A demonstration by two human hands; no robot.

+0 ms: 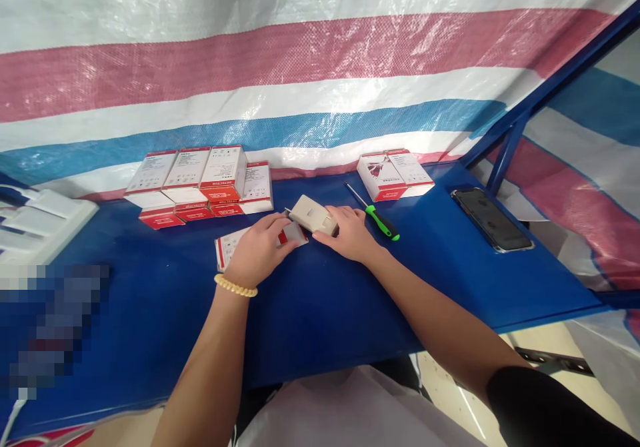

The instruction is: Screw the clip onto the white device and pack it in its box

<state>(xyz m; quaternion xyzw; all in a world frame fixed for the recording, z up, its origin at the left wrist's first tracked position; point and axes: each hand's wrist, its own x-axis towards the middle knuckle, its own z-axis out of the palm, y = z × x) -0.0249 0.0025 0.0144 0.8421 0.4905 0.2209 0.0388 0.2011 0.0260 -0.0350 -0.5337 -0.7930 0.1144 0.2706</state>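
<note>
My left hand [260,250] is closed over a small white-and-red cardboard box [227,247] lying on the blue table. At its right end, next to my fingers, a grey and red part [295,234] shows; my hand hides most of the box. My right hand [345,232] grips a beige plastic detector unit [311,212] by its right end, thumb in front and fingers behind. The unit lies tilted just beyond the box's right end. To the right of my right hand rests a screwdriver [383,223] with a green and black handle, its shaft pointing away.
Stacked white-and-red detector boxes [187,174] stand at the back left. Two similar boxes [383,177] sit at the back right. A phone [493,219] lies on the blue table [320,314] at right. White slotted plastic [55,224] stands at left, near a blurred-out object [65,320].
</note>
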